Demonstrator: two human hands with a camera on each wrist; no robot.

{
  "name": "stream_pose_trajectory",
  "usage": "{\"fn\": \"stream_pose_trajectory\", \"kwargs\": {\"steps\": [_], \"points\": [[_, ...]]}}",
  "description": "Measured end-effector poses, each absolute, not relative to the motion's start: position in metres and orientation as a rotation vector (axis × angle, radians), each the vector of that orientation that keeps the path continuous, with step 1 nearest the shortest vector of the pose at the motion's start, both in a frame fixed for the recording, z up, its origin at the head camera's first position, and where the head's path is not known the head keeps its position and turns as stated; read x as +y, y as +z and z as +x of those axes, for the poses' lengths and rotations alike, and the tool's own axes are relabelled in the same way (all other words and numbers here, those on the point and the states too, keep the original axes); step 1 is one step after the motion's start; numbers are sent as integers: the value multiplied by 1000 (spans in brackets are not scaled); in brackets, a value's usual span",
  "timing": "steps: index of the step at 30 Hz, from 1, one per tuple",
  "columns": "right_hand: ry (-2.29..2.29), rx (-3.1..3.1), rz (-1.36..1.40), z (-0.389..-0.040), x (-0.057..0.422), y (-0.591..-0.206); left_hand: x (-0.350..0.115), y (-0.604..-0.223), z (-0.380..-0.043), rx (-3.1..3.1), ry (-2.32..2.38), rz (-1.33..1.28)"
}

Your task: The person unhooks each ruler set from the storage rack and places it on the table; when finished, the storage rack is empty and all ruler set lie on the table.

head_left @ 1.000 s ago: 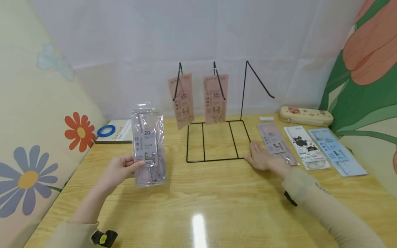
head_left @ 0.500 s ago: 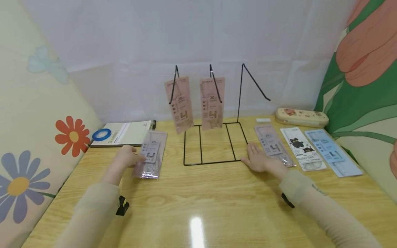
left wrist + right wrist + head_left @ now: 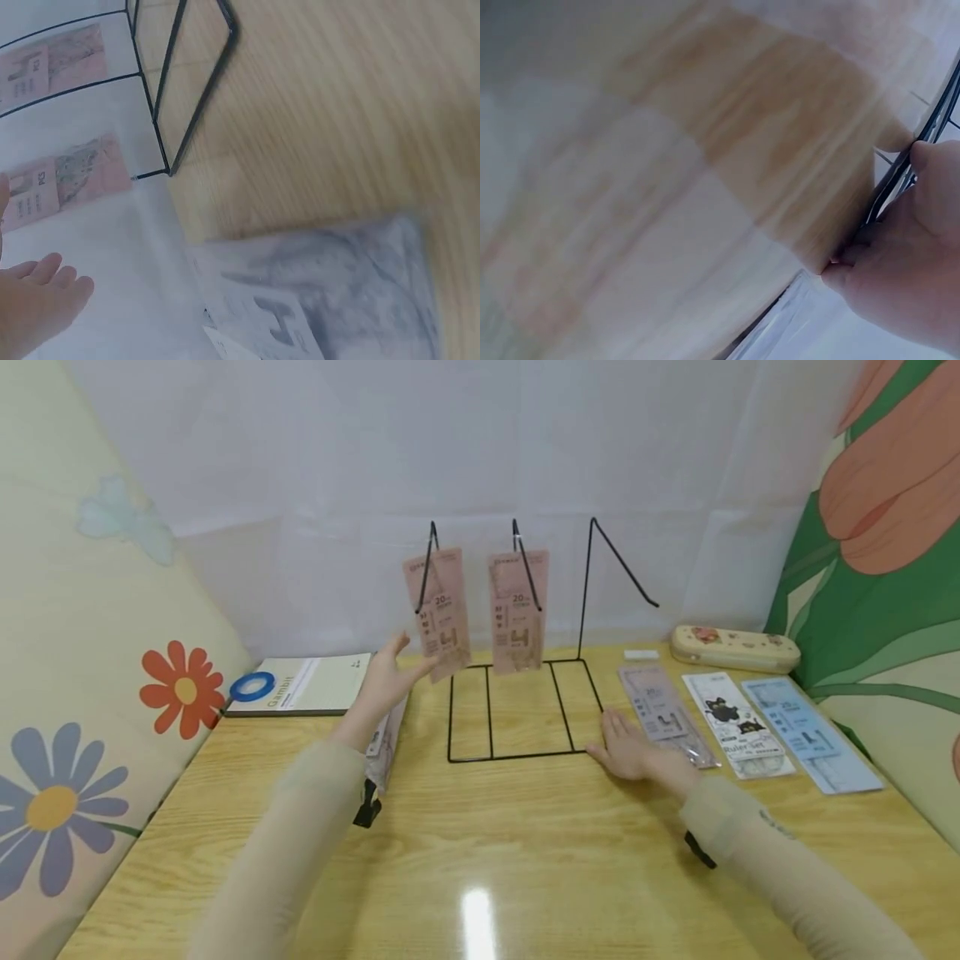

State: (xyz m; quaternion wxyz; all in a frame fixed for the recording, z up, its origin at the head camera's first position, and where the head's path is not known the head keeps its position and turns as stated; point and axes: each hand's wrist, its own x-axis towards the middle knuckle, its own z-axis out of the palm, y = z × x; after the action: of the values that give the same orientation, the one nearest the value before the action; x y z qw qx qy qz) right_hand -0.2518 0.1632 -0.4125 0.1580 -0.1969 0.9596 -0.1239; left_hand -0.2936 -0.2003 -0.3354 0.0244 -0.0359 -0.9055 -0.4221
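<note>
A black wire rack (image 3: pixel 510 755) with three upright hooks stands on the table. From its left hook hangs a pink ruler-set packet (image 3: pixel 444 618); another pink packet (image 3: pixel 519 618) hangs from the middle hook. My left hand (image 3: pixel 386 681) is raised beside the left pink packet, its thumb and fingers spread and holding nothing. Under my left forearm, partly hidden, lies a purple ruler-set packet (image 3: pixel 300 292) on the table. My right hand (image 3: pixel 626 750) rests at the rack's right front corner, fingers extended against the base wire.
Another purple packet (image 3: pixel 666 714), a white cat-print ruler set (image 3: pixel 735 722) and a blue packet (image 3: pixel 813 735) lie at the right. Behind them are a pencil case (image 3: pixel 735 647) and a white eraser (image 3: pixel 641 654). A notebook (image 3: pixel 326 681) with a blue tape ring (image 3: pixel 252 686) lies at the left.
My left hand has laid the purple packet on the table, let it go, and moved right and up toward the left pink packet. The right hand has stayed at the rack.
</note>
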Motion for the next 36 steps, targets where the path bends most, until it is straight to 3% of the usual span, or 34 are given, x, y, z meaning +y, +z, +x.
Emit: {"fn": "stream_pose_trajectory", "kwargs": {"steps": [9, 21, 36], "points": [[-343, 2731, -554, -251, 163, -414, -173, -339, -313, -2644, -1557, -45], [-316, 2749, -507, -251, 161, -412, -172, -348, -305, -2595, -1627, -12], [-354, 2731, -499, -250, 164, -411, -193, -356, -251, -2653, -1656, -257]]}}
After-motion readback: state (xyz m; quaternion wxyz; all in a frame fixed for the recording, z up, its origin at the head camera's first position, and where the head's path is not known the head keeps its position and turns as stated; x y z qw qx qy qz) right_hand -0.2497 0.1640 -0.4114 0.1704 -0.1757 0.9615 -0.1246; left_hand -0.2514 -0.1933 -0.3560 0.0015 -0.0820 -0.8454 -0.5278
